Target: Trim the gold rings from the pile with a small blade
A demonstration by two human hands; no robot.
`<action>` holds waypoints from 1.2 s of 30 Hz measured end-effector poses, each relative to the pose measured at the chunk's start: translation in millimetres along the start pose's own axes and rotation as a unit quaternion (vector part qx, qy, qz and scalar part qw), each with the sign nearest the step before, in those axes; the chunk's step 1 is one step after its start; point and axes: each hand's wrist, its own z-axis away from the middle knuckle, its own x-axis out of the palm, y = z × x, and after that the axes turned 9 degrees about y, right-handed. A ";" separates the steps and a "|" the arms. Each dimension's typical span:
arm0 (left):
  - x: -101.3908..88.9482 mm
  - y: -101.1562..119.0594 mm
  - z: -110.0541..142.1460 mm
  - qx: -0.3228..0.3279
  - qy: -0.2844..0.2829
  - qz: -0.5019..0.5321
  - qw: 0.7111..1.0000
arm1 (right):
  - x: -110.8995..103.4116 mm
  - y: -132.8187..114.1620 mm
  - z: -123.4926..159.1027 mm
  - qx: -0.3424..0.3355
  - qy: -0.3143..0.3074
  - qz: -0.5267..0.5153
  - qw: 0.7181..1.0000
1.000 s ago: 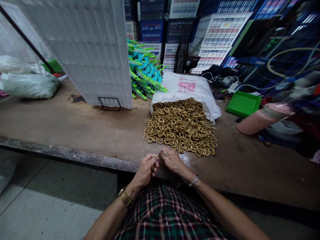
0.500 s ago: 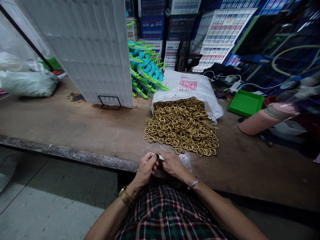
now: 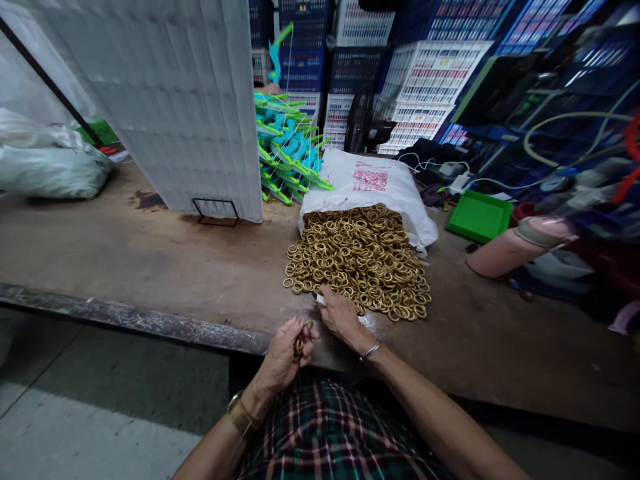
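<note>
A heap of gold metal rings (image 3: 357,263) spills from a white plastic bag (image 3: 373,183) onto the brown workbench (image 3: 150,260). My left hand (image 3: 286,348) is closed near the bench's front edge, pinching a few gold rings (image 3: 300,343). My right hand (image 3: 339,310) reaches forward to the near edge of the heap, fingers curled over the rings, with a small white piece (image 3: 321,299) showing beside the fingers. A watch is on my left wrist and a bangle on my right.
A tall white ribbed panel (image 3: 170,93) stands at the back left on a black wire stand. Teal and green plastic pieces (image 3: 287,150) are stacked behind the bag. A green tray (image 3: 477,217) and a pink cylinder (image 3: 515,243) lie right. Crates fill the background.
My hands were together in front of me; now the right hand has moved forward to the ring heap while the left stays back holding rings.
</note>
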 end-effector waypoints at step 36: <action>7.0 -1.0 -48.8 0.151 0.052 -0.297 0.941 | -7.7 14.9 8.8 0.171 -0.202 -0.598 0.756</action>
